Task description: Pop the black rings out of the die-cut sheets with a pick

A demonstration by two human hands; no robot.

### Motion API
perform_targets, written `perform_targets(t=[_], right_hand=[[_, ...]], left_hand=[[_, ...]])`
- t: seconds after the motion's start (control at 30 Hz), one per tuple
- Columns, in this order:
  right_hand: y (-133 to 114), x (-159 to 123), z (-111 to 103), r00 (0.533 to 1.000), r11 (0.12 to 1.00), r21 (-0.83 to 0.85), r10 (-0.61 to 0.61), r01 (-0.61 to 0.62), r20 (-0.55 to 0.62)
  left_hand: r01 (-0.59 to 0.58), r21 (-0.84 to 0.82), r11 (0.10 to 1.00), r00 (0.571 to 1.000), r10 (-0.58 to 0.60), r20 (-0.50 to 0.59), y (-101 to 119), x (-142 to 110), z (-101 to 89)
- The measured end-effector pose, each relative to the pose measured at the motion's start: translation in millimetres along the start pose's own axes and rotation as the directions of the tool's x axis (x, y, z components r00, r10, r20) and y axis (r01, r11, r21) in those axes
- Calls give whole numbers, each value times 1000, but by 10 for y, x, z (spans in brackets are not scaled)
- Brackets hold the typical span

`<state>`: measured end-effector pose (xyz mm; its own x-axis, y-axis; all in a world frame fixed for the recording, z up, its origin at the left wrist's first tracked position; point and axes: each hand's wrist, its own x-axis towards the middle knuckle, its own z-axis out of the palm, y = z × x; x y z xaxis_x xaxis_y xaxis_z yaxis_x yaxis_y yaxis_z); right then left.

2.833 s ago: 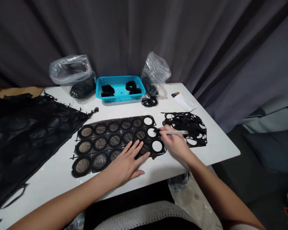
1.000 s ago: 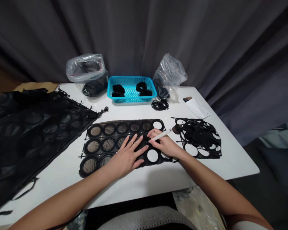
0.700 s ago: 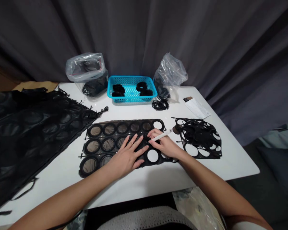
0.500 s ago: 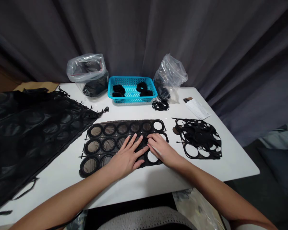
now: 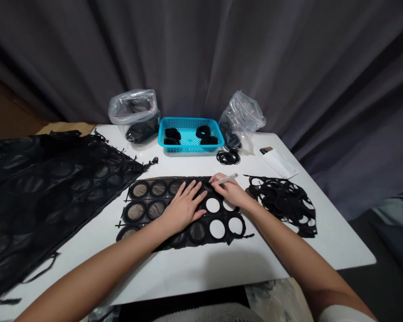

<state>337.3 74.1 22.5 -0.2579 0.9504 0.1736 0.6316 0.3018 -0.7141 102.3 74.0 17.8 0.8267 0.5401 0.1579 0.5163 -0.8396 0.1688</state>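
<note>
A black sheet (image 5: 134, 223) of thick-rimmed rings in rows lies flat on the white table (image 5: 188, 273). Dark mesh fills most rings, such as the one at upper left (image 5: 140, 190); several at the right, like this open ring (image 5: 212, 205), show the white tabletop through them. My left hand (image 5: 183, 208) is spread flat across the middle of the sheet, fingers apart. My right hand (image 5: 228, 188) closes round a slim white cutter-like tool (image 5: 227, 179) at the sheet's upper right. The tool's tip is hidden by my fingers.
At right lies a tangled black sheet with cut-out holes (image 5: 282, 201). A large black ringed sheet (image 5: 53, 188) covers the left. Behind stand a blue basket (image 5: 190, 150) with black bundles, two clear bags (image 5: 134, 112), loose black loops (image 5: 228, 157), a phone and paper (image 5: 280, 164).
My right hand has moved up to the top row, and the white tool now shows clearly. A second-row ring formerly under that hand now shows open. The camera view has shifted slightly.
</note>
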Motion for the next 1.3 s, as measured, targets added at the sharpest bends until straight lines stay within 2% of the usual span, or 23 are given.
perform_targets(t=[0.17,0.33,0.47,0.57,0.67,0.73,0.8,0.87,0.93,1.0,1.13,1.2,1.3], right_hand=[[5,-15,62,999,995,95,7,-10,33],[-13,5,35,998,993,115,26,-32,57],[-34,7,30,997,995,90,25,-31,70],[-81,-41,124,998,1000,4,-3,3,60],[-105,-94,266,999,988,-143,-55,55,3],[-57,-91,276,997,976,-218,-43,28,-62],[43,-49,162,981,967,-244,24,-72,-193],[149,21,-31,928,958,-223,91,-181,-361],[195,103,-192,883,959,-181,115,-218,-455],[141,182,-222,903,976,-137,98,-169,-419],[-153,274,86,991,999,-37,-3,-2,-133],[-271,279,261,999,999,4,-46,46,-2],[-334,262,386,994,997,61,-61,55,94]], left_hand=[[7,-22,1000,1000,-7,-9,-87,-37,125],[5,-32,999,1000,-4,9,-82,-53,128],[7,-49,999,1000,-7,2,-87,-46,137],[14,-69,998,1000,-15,-13,-86,-54,157],[28,-79,996,999,-30,-23,-71,-58,167],[43,-79,996,999,-45,-25,-56,-51,167],[54,-73,996,998,-56,-23,-45,-40,164],[53,-72,996,998,-55,-26,-49,-39,152],[27,-76,997,999,-29,-26,-77,-66,126],[3,-73,997,1000,-5,-28,-129,-134,87],[10,-28,1000,999,-11,-45,-245,-351,20],[17,-21,1000,999,-18,-46,-276,-442,8],[25,-26,999,999,-26,-35,-284,-503,12]])
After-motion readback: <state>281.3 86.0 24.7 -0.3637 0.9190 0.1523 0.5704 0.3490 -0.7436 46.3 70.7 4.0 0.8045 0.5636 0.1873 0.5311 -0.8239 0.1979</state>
